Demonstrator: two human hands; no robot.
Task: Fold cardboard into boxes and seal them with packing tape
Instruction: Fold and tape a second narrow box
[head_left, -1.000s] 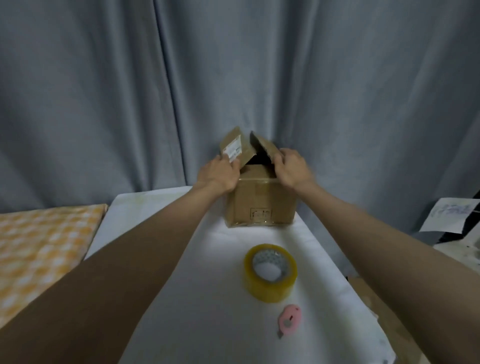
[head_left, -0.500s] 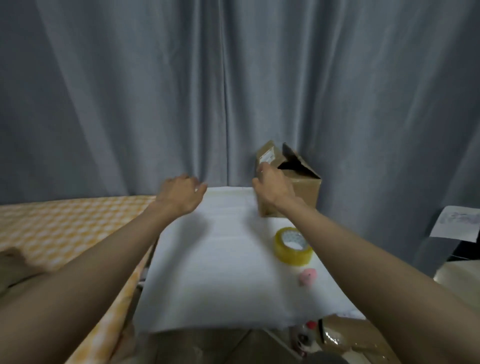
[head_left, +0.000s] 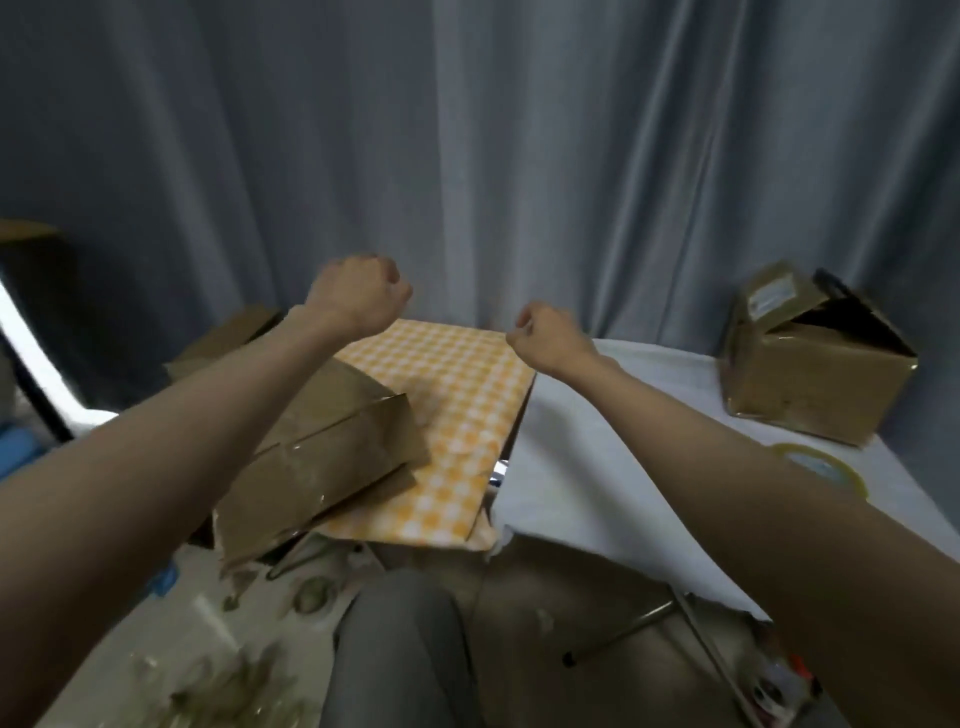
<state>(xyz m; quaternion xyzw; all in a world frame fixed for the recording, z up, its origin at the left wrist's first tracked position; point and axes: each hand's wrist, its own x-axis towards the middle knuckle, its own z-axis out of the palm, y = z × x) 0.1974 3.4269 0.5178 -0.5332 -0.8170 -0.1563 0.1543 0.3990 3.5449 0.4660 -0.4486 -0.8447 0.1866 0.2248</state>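
Observation:
A brown cardboard box (head_left: 810, 374) stands at the far right on the white-covered table (head_left: 582, 467), its top flaps partly raised and untaped. A yellow roll of packing tape (head_left: 823, 464) lies in front of it, half hidden by my right forearm. Flattened brown cardboard (head_left: 332, 457) lies on the orange checkered table (head_left: 457, 384) at the left, under my left forearm. My left hand (head_left: 358, 296) hovers above that table's far end with fingers curled, holding nothing. My right hand (head_left: 550, 335) hangs in the air over the gap between the tables, also curled and holding nothing.
A grey curtain (head_left: 467, 156) closes off the back. More cardboard (head_left: 228, 332) leans behind the checkered table. My knee in grey trousers (head_left: 400, 644) is below, with scraps and clutter (head_left: 234, 670) on the floor and metal table legs (head_left: 623, 629) at the lower right.
My head has turned left, so the box and tape have slid to the right edge. Both hands have left the box and swung left into the air, their fingers now curled.

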